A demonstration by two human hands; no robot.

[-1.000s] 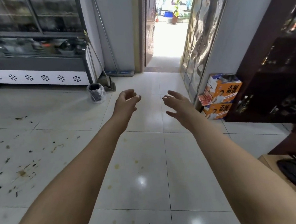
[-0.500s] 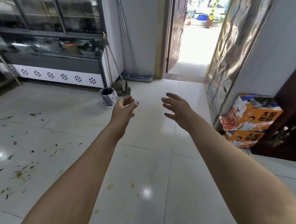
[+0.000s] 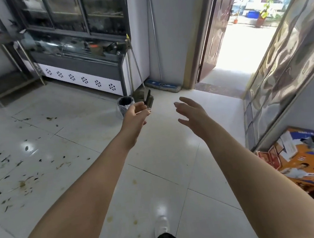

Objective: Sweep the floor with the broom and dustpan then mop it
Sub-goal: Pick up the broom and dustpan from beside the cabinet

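White floor tiles [image 3: 161, 156]; blue mop [image 3: 161, 84]; orange box [image 3: 302, 162].

Glossy white tile floor [image 3: 165, 156] littered with dark scraps at left; a glass display cabinet [image 3: 79, 40] lines the far wall, and bright daylight pours through the open doorway [image 3: 240, 39].

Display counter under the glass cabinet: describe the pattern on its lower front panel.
Head view: the display counter's white lower panel carries a row of dark snowflake motifs.
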